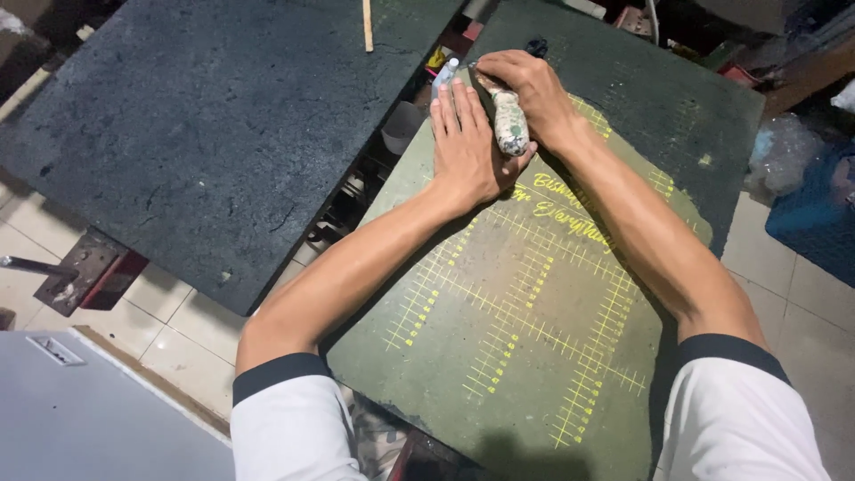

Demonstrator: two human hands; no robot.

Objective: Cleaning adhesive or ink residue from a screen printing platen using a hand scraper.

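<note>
Near the far edge of the green yellow-gridded board (525,356), the right hand (525,89) has its fingers clamped on a paint-flecked tool handle (510,125); the left hand (463,147) lies flat, fingers together.

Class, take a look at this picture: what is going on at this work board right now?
A person leans over a green board marked with yellow ruler lines. The right hand grips a paint-spattered tool handle, its tip at the board's far edge. The left hand lies flat on the board beside it, fingers spread, touching the handle. A dark, rough board sits to the left, with a thin wooden stick on it. The floor is pale tile.
</note>
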